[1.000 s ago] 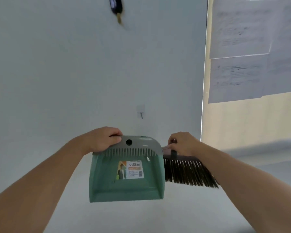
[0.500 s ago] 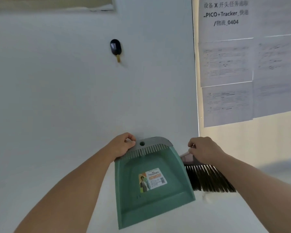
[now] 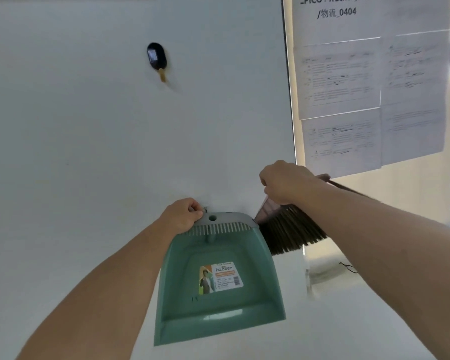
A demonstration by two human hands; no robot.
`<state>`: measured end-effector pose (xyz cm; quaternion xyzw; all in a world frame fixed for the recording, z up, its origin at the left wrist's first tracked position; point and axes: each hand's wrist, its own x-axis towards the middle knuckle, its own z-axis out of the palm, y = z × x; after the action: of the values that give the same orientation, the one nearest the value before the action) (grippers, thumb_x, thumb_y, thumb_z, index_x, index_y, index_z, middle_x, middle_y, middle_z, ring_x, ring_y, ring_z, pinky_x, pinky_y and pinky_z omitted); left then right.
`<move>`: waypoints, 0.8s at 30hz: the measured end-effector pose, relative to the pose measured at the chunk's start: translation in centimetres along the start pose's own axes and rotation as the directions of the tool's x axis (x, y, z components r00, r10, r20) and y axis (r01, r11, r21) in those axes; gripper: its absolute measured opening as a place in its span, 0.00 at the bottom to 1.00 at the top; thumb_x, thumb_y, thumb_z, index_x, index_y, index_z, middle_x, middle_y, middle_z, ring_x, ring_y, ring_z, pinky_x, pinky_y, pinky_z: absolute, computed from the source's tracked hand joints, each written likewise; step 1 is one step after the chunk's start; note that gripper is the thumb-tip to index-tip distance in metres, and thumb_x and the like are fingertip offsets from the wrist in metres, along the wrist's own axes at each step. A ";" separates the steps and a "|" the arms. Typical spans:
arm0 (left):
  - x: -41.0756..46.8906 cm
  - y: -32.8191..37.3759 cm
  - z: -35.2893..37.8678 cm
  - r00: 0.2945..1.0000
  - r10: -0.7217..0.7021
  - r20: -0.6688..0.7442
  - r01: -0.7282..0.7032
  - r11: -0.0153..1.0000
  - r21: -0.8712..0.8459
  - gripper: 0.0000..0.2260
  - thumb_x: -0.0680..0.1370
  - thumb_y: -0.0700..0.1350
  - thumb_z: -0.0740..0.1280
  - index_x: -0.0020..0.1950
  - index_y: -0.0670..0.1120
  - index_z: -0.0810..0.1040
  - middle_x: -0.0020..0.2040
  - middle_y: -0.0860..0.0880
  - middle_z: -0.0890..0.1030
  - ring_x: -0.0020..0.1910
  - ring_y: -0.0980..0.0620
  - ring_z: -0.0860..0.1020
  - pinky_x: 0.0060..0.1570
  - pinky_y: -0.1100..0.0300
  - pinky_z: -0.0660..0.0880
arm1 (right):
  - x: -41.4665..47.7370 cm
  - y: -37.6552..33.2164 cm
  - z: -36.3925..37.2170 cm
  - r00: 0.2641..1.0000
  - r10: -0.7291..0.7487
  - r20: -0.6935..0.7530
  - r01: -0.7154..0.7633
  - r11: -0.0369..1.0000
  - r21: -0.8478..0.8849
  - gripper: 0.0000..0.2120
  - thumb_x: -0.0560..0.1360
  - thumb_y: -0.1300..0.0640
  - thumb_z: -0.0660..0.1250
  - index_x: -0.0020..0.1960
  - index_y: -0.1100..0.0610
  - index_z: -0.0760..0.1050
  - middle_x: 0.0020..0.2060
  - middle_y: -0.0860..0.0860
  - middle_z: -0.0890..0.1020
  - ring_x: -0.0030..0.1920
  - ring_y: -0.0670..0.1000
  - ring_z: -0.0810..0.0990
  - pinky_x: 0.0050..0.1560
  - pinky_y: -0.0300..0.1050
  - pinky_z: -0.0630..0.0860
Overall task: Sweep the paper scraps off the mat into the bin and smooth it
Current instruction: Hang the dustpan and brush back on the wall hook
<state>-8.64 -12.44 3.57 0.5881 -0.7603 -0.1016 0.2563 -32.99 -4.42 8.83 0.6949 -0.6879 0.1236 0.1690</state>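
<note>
A green dustpan [image 3: 218, 289] with a grey comb edge and a label hangs flat against the white wall, its open mouth down. My left hand [image 3: 183, 216] pinches its grey top edge beside the hanging hole. Just right of it, my right hand [image 3: 286, 181] grips the head of a brush [image 3: 291, 232] with dark bristles pointing down and to the right; its handle runs off behind my forearm. No mat, paper scraps or bin are in view.
A black oval hook [image 3: 156, 57] with a small tan piece under it is fixed high on the wall. Printed sheets [image 3: 361, 84] hang on a lit panel at the right. A thin black cord [image 3: 348, 267] lies low on the right.
The view has tilted down a little. My right hand has lifted and tilted the brush, its bristles now against the dustpan's upper right edge. The dustpan has swung to hang straighter.
</note>
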 end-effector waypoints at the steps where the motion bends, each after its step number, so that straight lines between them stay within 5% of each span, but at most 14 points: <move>1: -0.1 0.0 0.0 1.000 -0.004 -0.003 0.004 1.000 0.003 0.06 0.80 0.48 0.64 0.54 0.49 0.79 0.53 0.49 0.79 0.50 0.50 0.76 0.45 0.59 0.68 | 0.3 0.1 -0.7 1.000 0.002 -0.015 -0.002 1.000 -0.006 0.10 0.75 0.59 0.66 0.55 0.56 0.76 0.50 0.54 0.75 0.47 0.56 0.78 0.41 0.47 0.71; 13: -0.7 -1.4 -0.2 0.998 -0.056 0.004 0.056 0.991 -0.118 0.06 0.80 0.48 0.64 0.52 0.49 0.79 0.50 0.51 0.79 0.51 0.50 0.76 0.50 0.56 0.70 | 1.4 -0.1 -8.9 0.937 -0.047 -0.347 0.114 0.978 0.174 0.12 0.80 0.54 0.61 0.61 0.55 0.76 0.56 0.56 0.76 0.52 0.57 0.77 0.45 0.47 0.69; 17: -1.4 -2.4 0.8 0.998 -0.058 -0.004 0.058 0.994 -0.090 0.05 0.79 0.47 0.65 0.50 0.50 0.80 0.48 0.51 0.80 0.49 0.50 0.77 0.47 0.58 0.71 | 1.9 -0.7 -8.4 0.923 -0.035 -0.383 0.153 0.947 0.282 0.12 0.80 0.53 0.62 0.60 0.53 0.77 0.56 0.55 0.78 0.52 0.55 0.77 0.47 0.46 0.71; 24: -1.6 -2.3 0.2 0.992 -0.104 -0.070 0.080 0.954 -0.287 0.07 0.80 0.48 0.64 0.50 0.48 0.81 0.48 0.50 0.80 0.49 0.49 0.77 0.48 0.55 0.72 | 3.1 -0.2 -7.8 0.914 0.034 -0.404 0.129 0.920 0.369 0.11 0.79 0.54 0.63 0.59 0.55 0.78 0.56 0.54 0.79 0.54 0.56 0.77 0.55 0.50 0.75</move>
<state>-6.53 -11.59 1.97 0.5839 -0.6980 -0.1965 0.3649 -32.23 -4.08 17.20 0.6909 -0.5827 0.3932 0.1688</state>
